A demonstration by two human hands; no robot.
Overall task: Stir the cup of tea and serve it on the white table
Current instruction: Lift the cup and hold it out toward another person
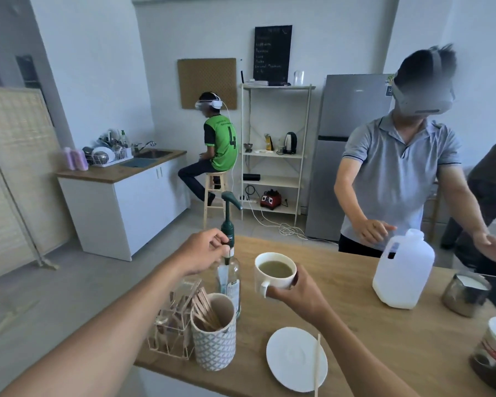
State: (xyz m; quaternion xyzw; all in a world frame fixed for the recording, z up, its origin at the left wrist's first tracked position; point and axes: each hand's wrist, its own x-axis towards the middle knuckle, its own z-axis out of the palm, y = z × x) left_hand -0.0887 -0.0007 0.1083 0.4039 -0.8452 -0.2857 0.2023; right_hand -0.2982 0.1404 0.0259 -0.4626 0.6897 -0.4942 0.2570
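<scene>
My right hand [295, 295] holds a white cup [272, 277] of greenish tea by its side and handle, lifted just above the wooden counter [355, 316]. Beside it my left hand [206, 255] grips the neck of a glass syrup bottle [230, 279] with a dark green pump top. A white saucer [292, 359] lies near the counter's front edge, and a thin wooden stir stick [317, 365] rests across its right side.
A patterned cup of wooden sticks [214, 330] and a wire holder [173, 325] stand at the front left. A white plastic jug [403, 270], a metal milk pitcher [466, 295] and a jar [494, 356] sit to the right. A person [395, 179] stands across the counter, reaching over it.
</scene>
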